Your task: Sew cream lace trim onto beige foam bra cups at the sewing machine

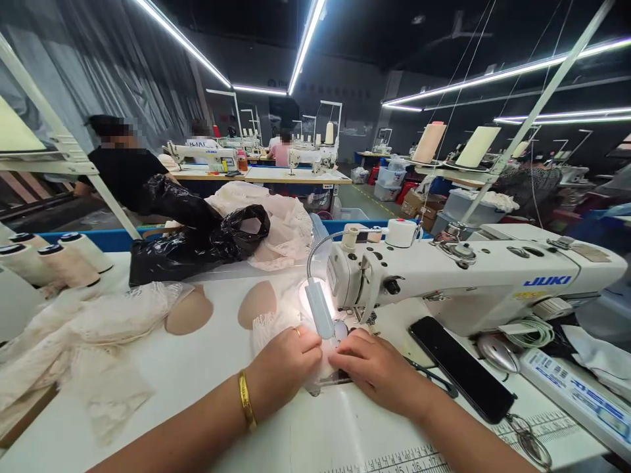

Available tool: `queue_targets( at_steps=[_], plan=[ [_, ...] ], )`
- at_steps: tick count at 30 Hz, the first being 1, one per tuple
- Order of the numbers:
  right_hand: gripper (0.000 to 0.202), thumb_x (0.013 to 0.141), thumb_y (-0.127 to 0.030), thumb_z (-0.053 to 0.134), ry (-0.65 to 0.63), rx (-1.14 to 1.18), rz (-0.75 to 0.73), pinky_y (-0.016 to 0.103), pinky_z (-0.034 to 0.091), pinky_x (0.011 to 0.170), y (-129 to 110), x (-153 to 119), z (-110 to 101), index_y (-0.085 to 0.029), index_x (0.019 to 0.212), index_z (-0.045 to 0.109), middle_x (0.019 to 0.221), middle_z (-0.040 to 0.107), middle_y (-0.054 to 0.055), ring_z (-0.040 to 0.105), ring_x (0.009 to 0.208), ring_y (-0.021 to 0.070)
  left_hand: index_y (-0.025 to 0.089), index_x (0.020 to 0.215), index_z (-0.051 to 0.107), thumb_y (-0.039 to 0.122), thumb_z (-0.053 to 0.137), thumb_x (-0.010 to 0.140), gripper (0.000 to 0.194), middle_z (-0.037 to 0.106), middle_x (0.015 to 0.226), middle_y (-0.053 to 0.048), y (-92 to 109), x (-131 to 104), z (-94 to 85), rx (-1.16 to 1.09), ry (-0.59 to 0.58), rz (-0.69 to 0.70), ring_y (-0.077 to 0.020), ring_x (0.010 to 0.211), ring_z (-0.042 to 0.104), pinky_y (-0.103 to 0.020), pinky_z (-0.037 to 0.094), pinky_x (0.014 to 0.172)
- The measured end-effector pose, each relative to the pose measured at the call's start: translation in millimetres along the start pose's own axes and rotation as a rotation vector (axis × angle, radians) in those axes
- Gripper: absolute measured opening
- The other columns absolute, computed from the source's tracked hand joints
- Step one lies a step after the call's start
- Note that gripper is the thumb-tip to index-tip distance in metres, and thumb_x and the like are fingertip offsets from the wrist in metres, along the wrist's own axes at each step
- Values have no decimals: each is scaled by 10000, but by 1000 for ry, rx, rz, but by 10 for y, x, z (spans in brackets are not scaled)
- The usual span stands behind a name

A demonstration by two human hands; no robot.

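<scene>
A white JUKI sewing machine [473,269] stands on the table, its needle end just beyond my hands. A small grey lamp [320,309] on a bent metal neck lights the sewing spot. My left hand [286,364], with a gold bangle at the wrist, pinches pale lace fabric [269,328] left of the needle area. My right hand [372,368] is closed on the same fabric at the front of the presser foot, fingertips close to the left ones. Beige cup pads [257,305] lie by the lace, one partly beneath it.
Lace pieces [93,328] and thread cones [73,259] lie at left, a black plastic bag [197,243] behind. At right are a black phone [461,368], eyeglasses [530,440] and a long box [576,394]. A ruler scale [409,460] marks the front edge. People sit farther back.
</scene>
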State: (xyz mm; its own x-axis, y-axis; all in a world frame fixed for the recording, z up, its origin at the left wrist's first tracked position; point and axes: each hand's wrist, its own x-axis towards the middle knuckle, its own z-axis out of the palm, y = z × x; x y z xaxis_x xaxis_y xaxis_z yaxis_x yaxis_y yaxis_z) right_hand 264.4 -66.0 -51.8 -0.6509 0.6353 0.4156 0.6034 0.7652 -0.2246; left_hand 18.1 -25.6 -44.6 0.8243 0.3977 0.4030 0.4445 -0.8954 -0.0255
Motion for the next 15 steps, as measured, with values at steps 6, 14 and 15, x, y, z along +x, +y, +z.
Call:
queue_targets(
  at_steps=[6,14,15],
  plan=[
    [276,1013,-108,452,7,-13,11,292,434,665,-10,18,9,-246,1018,691,838,639,25,535,776,193,200,695,440,-13,487,778,232,523,700,-11,38,35,30,-19,50,-16,-180,638,428,-312,326,578],
    [305,1020,-106,427,-6,9,48,291,403,615,-14,25,-22,-238,973,698,796,629,30,525,749,192,203,680,431,6,505,716,213,475,665,-5,67,55,59,6,58,-19,-164,590,368,-319,270,551],
    [310,1019,-102,423,0,13,48,291,408,622,-20,27,-29,-240,971,696,808,639,33,530,757,192,202,690,442,12,500,754,209,496,680,-6,73,58,51,-1,57,-12,-159,584,371,-319,277,555]
  ],
)
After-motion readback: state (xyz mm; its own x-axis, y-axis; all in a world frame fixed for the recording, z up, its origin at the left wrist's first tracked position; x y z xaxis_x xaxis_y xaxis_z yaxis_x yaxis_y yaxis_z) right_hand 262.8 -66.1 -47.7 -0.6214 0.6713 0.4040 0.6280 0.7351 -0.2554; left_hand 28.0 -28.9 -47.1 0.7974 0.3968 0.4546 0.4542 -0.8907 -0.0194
